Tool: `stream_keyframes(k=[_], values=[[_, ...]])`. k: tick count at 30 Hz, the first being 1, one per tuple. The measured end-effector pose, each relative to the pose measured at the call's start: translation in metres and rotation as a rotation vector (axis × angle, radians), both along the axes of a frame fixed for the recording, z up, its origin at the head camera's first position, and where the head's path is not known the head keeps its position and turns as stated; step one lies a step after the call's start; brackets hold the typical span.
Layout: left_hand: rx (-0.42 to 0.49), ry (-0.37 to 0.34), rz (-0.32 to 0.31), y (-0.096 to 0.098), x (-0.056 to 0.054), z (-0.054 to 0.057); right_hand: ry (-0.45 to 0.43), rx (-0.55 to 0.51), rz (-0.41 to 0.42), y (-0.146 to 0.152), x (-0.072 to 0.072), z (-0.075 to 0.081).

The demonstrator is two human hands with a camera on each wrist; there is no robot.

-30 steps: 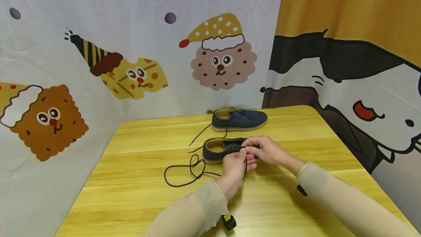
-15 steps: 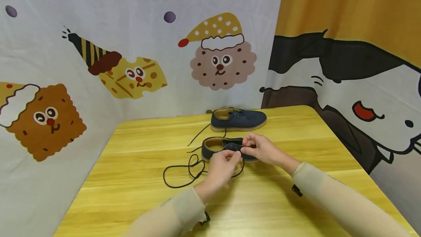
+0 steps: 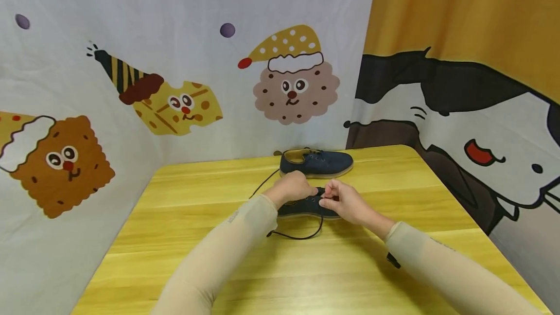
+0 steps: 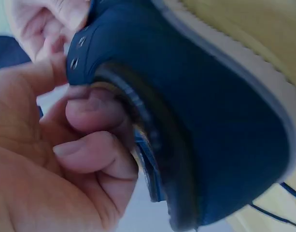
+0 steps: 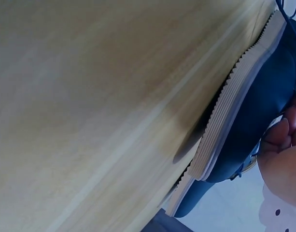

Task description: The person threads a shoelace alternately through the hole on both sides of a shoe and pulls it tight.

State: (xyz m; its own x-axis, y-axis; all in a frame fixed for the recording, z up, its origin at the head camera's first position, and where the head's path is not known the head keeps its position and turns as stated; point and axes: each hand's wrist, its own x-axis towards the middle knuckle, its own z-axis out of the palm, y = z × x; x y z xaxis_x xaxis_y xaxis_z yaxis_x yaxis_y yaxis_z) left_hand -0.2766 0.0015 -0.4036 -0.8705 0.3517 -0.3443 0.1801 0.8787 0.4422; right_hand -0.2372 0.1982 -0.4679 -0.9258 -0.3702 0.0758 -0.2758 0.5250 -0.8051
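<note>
Two dark blue lace-up shoes lie on the wooden table, toes to the right. On the nearer shoe (image 3: 308,208) both hands meet at the eyelets. My left hand (image 3: 294,186) reaches over its opening; in the left wrist view, curled fingers (image 4: 92,150) sit inside the collar and pinch the edge of the eyelet flap (image 4: 79,55). With thumb and fingertips, my right hand (image 3: 347,201) pinches the black shoelace by the eyelets. A loop of that shoelace (image 3: 302,238) hangs down to the table. The exact fingertip contact is partly hidden.
Just behind stands the other shoe (image 3: 332,163), a lace end (image 3: 262,184) trailing from it to the left. The wooden table (image 3: 332,271) reaches back to a cartoon-printed curtain (image 3: 197,52). Both sleeved forearms cross the table's front.
My left hand drew back left from the eyelets, then moved up and over the shoe's opening. The left arm now covers the loose lace coil. My right hand has stayed by the eyelets.
</note>
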Motion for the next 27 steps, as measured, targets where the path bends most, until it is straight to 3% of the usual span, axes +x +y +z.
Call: stream_keyframes(k=[4, 9, 12, 16, 22, 27], values=[[-0.007, -0.126, 0.013, 0.011, -0.009, 0.005, 0.073, 0.031, -0.039, -0.002, 0.004, 0.0], [-0.004, -0.181, -0.026, 0.018, -0.017, 0.006, 0.107, 0.067, -0.076, -0.002, 0.009, 0.001], [-0.052, -0.168, -0.056, 0.02, -0.023, 0.006, 0.135, 0.078, -0.077, -0.003, 0.011, 0.0], [-0.13, -0.146, -0.152, 0.023, -0.029, 0.006, 0.164, 0.079, -0.09, -0.004, 0.011, -0.003], [-0.148, -0.153, -0.286, 0.025, -0.029, 0.007, 0.168, 0.066, -0.087, -0.005, 0.01, -0.005], [-0.092, -0.052, -0.217, 0.021, -0.022, 0.007, 0.149, 0.056, -0.08, -0.005, 0.011, -0.004]])
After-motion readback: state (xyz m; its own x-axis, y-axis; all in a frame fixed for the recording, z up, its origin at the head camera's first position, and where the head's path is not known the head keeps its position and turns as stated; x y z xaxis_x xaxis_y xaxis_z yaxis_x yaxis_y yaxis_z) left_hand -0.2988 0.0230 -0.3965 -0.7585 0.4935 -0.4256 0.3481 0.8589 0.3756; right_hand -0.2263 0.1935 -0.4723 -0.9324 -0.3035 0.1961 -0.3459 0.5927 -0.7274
